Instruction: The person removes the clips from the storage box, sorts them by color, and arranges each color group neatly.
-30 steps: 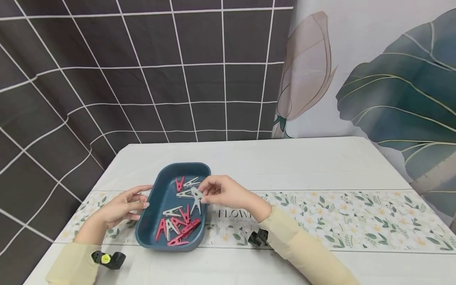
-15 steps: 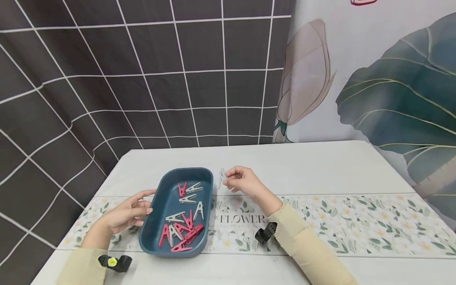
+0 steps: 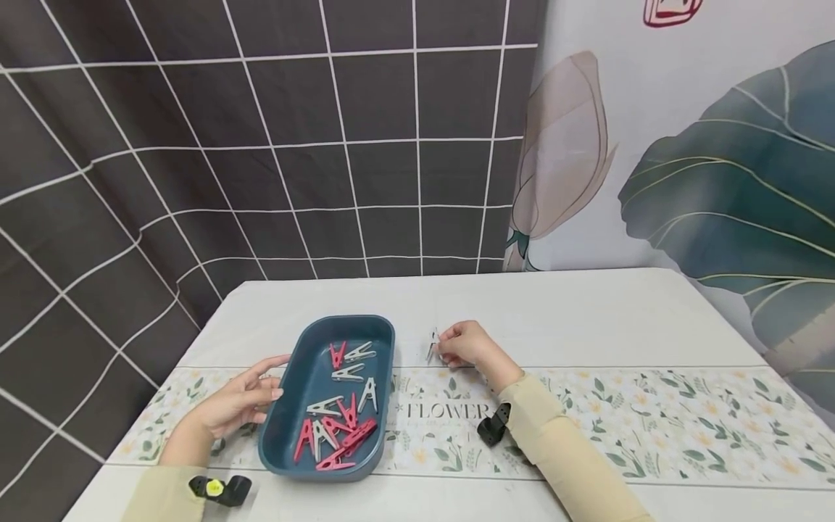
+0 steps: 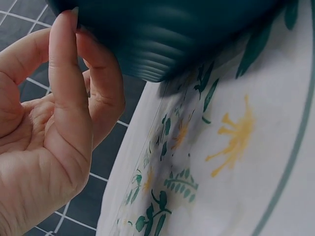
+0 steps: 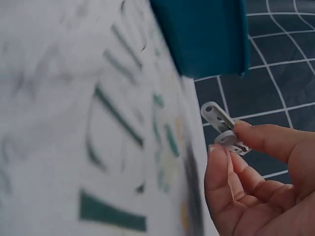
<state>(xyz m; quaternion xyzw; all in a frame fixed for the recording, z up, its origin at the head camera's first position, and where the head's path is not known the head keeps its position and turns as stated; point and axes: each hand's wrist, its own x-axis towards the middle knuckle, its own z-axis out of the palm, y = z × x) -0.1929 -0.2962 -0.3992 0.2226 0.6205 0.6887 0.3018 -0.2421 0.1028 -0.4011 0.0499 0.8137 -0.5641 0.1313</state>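
A dark blue rectangular basin (image 3: 305,386) holds several red clothespins (image 3: 357,435) and several pale grey clothespins (image 3: 324,407). On its left side, my left hand (image 3: 238,406) has relaxed, slightly bent fingers, with the fingertips touching the outer wall. In the left wrist view a fingertip meets the basin's side (image 4: 157,29). Right of the basin, my right hand (image 3: 471,346) pinches one pale grey clothespin (image 5: 219,115) between thumb and fingers, close over the white table. The clothespin's lower end is partly covered by the fingers in the right wrist view.
The white table (image 3: 587,312) carries a floral printed band (image 3: 652,413) with the word FLOWER across its middle. A dark gridded curtain (image 3: 326,167) hangs behind and to the left; a pale curtain with leaf prints (image 3: 717,196) hangs at the back right.
My right hand has lifted the grey clothespin out of the basin and carried it right, then lowered it toward the table. My left hand has stayed at the basin's left side.
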